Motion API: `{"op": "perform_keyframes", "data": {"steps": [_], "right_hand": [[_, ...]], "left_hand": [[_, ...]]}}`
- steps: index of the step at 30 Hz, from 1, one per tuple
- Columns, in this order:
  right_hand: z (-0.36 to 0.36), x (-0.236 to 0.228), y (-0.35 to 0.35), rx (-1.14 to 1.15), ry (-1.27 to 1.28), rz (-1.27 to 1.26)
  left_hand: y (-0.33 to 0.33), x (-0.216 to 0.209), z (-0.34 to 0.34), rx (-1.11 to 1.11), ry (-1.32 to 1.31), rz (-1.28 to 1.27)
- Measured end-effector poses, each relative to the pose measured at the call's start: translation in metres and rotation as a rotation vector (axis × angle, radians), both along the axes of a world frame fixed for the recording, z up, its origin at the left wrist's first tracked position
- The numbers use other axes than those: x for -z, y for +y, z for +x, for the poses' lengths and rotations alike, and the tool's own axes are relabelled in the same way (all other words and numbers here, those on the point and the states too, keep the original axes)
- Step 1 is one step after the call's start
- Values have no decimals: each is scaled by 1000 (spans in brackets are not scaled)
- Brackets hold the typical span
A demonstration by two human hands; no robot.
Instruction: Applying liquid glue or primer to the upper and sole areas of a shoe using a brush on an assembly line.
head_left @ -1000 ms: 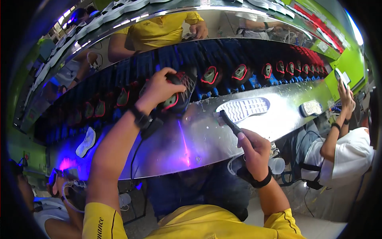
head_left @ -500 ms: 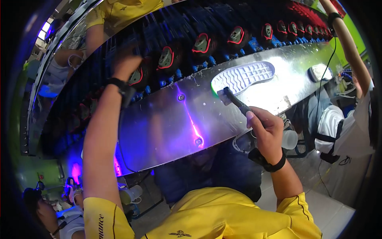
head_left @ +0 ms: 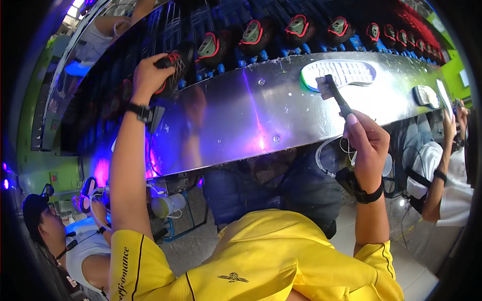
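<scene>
My left hand (head_left: pixel 148 78) is closed on the end of a black mesh shoe upper (head_left: pixel 179 64) with red trim, in the row along the conveyor. Some of its fingers are hidden behind the shoe. Over the metal ledge, my right hand (head_left: pixel 370 143) grips a brush (head_left: pixel 339 98) with a dark handle, its bristles pointing away from me. The bristle end overlaps the near left part of a white shoe sole (head_left: pixel 354 72) with a green edge, which lies tread side down or up, I cannot tell. Whether bristles and sole touch is also unclear.
Several more black shoe uppers (head_left: pixel 255 35) with red trim stand on blue holders beyond the metal ledge (head_left: pixel 221 125). Another sole (head_left: pixel 426 96) lies at the ledge's right end. Co-workers sit at the left (head_left: pixel 50 226) and right (head_left: pixel 427 155). A cable hangs below the ledge.
My left hand, blurred over the row before, now holds a shoe upper. The view has shifted, and the row of shoes sits differently in it. The right hand still holds the brush near the sole.
</scene>
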State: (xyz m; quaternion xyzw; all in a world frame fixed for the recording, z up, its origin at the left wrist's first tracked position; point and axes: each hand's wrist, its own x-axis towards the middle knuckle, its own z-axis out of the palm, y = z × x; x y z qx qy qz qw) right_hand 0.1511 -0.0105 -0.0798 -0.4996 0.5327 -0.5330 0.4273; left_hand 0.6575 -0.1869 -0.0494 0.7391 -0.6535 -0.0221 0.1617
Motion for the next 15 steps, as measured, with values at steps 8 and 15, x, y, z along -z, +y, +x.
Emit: {"op": "perform_keyframes", "data": {"steps": [8,15], "right_hand": [[14,11,12,-52,62,42],[28,7,24,-71,10,68]], "left_hand": [[147,-3,-42,111,5,135],[245,0,-131,432,167,203]]}}
